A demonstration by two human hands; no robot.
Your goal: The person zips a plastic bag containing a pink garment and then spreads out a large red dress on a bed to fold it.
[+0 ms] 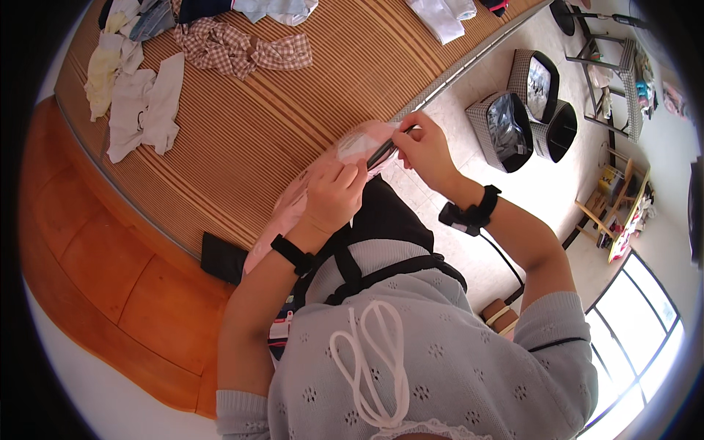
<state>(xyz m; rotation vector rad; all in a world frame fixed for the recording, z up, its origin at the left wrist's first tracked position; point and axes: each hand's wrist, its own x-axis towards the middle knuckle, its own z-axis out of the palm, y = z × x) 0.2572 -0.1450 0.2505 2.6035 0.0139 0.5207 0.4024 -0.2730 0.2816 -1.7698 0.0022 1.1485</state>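
Both hands meet over the person's lap at the edge of a bed. My left hand (336, 192) pinches the near end of a thin dark strip (380, 154), whose exact kind I cannot tell. The strip's far end is between the thumb and fingers of my right hand (423, 146). Beneath the hands lies a pink, partly see-through plastic bag or sheet (294, 192), running from under my left forearm up to the strip. Something white shows through it near the strip. Each wrist wears a black strap.
On the striped mat (220, 137) lie a checked garment (236, 49), white garments (146, 107), a yellow garment (104, 71) and folded white cloth (440, 16). Several checked storage bins (484, 121) stand on the floor at right. A black flat item (223, 257) lies by the orange wooden headboard (159, 308).
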